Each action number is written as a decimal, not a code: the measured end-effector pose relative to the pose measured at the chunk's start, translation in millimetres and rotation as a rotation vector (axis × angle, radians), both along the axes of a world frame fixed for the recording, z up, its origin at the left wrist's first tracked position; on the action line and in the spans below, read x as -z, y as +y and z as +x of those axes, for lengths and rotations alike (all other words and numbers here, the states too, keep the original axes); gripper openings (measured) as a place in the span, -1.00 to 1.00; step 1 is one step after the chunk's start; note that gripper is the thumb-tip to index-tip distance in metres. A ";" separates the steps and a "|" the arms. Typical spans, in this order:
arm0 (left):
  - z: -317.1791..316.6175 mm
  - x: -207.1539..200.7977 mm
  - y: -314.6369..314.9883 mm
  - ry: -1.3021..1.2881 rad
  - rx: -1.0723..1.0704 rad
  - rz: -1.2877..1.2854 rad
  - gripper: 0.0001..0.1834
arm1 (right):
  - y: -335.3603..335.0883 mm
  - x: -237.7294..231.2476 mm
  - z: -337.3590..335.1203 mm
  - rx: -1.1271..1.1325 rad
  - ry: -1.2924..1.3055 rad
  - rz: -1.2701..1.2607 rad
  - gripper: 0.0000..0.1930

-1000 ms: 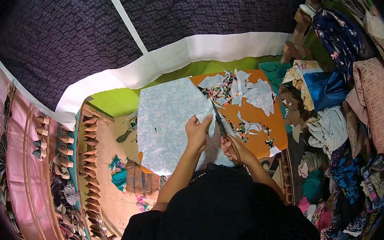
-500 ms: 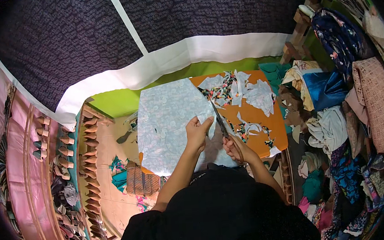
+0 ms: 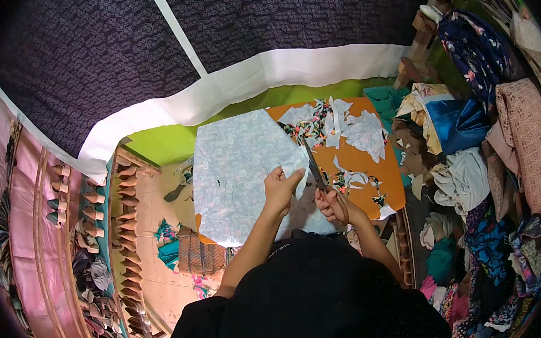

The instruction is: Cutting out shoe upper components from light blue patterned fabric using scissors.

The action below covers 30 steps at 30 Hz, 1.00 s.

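A large pale, light-blue fabric sheet (image 3: 234, 153) with a faint pattern lies over the left part of an orange tabletop (image 3: 385, 176). My left hand (image 3: 280, 190) pinches the sheet near its right edge between thumb and fingers. Dark scissors (image 3: 316, 168) with brownish handles are in my right hand (image 3: 332, 206), the blades pointing away from me along that edge. Whether the blades are parted is hard to make out. Beyond the scissors lie white and floral fabric scraps (image 3: 364, 137) on the orange surface.
Piled cloth fills the right side, including a shiny blue fabric (image 3: 459, 125) and a grey-white bundle (image 3: 463, 182). Wooden racks (image 3: 126, 244) with rows of shoe-shaped forms stand at left. A dark patterned curtain (image 3: 297, 17) with a white border hangs beyond the table.
The scissors have shifted slightly right, and their handles have turned in my right hand. My left hand has moved slightly right, still pinching the sheet.
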<state>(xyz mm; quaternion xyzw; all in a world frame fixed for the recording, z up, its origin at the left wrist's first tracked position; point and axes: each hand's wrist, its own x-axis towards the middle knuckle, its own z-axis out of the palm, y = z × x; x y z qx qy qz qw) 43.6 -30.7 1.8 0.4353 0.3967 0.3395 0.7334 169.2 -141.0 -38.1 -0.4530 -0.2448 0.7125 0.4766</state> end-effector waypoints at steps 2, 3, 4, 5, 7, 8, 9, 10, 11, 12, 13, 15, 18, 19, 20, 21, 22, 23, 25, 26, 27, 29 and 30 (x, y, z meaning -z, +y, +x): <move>1.5 -3.1 -4.1 -0.057 -0.043 -0.025 -0.85 | -0.8 1.7 2.4 0.018 0.053 -0.043 -0.60; 2.4 -1.1 -4.1 -0.057 -0.044 -0.025 -0.85 | -2.1 2.6 2.6 0.011 0.031 -0.015 -0.59; 3.8 3.6 -2.4 -0.094 -0.064 -0.023 -0.85 | -2.7 3.4 2.6 0.004 0.007 0.012 -0.58; 4.6 8.8 -0.5 -0.131 -0.083 -0.021 -0.85 | -2.5 4.4 2.0 0.003 0.008 0.013 -0.58; -1.5 19.2 6.7 -0.074 -0.077 -0.012 -0.84 | -1.8 5.1 -0.3 -0.013 0.054 -0.032 -0.57; -3.7 22.2 8.7 -0.017 -0.069 -0.004 -0.83 | -2.5 3.1 -2.3 -0.013 0.054 -0.032 -0.57; 0.3 25.2 8.2 -0.097 -0.112 -0.006 -0.84 | -3.7 -0.8 -5.1 -0.034 -0.016 0.020 -0.47; 2.8 17.8 5.7 -0.095 -0.109 -0.007 -0.84 | -4.0 -2.2 -6.6 -0.052 -0.084 0.069 -0.37; 4.1 3.9 1.6 -0.098 -0.114 -0.008 -0.84 | -3.8 -3.3 -7.1 -0.048 -0.083 0.068 -0.37; 6.1 -3.2 -0.8 -0.101 -0.119 -0.009 -0.83 | -3.3 -4.1 -7.1 -0.044 -0.084 0.074 -0.36; 7.9 -1.6 -1.3 -0.100 -0.122 -0.008 -0.83 | -2.5 -4.9 -8.4 -0.046 -0.086 0.082 -0.34; 11.5 7.3 -0.1 -0.163 -0.176 -0.049 -0.80 | -0.7 -4.4 -11.0 -0.030 -0.103 0.071 -0.34; 5.9 26.7 6.5 -0.128 -0.108 -0.017 -0.81 | -0.7 -4.1 -10.5 -0.012 -0.108 0.075 -0.33; 6.7 26.9 6.4 -0.128 -0.108 -0.017 -0.81 | -0.8 -3.7 -10.3 -0.013 -0.096 0.093 -0.33; 8.1 27.1 6.2 -0.146 -0.115 -0.016 -0.80 | -1.0 -2.7 -10.5 -0.013 -0.096 0.093 -0.33; 8.8 27.3 6.1 -0.164 -0.122 -0.015 -0.79 | -1.5 -1.1 -11.1 -0.001 -0.100 0.102 -0.34; 8.1 29.7 6.7 -0.164 -0.123 -0.015 -0.79 | -1.8 -0.6 -12.0 0.010 -0.104 0.111 -0.35; 7.0 33.7 7.7 -0.166 -0.119 -0.016 -0.79 | -2.1 -1.6 -13.6 0.009 -0.104 0.112 -0.35; 5.7 35.2 8.7 -0.169 -0.114 -0.017 -0.79 | -2.9 -5.5 -16.9 0.024 -0.190 0.176 -0.37; 5.5 33.6 8.8 -0.135 -0.110 -0.017 -0.81 | -2.8 -1.8 -16.3 0.025 -0.191 0.176 -0.37; 5.6 31.6 8.5 -0.101 -0.107 -0.017 -0.82 | -2.2 4.7 -15.1 0.028 -0.183 0.120 -0.41; 5.5 26.6 7.5 -0.132 -0.106 -0.020 -0.83 | -3.4 9.0 -13.8 0.030 -0.174 0.065 -0.44; 5.6 23.7 6.9 -0.163 -0.105 -0.024 -0.84 | -4.6 9.4 -13.1 0.036 -0.220 0.123 -0.48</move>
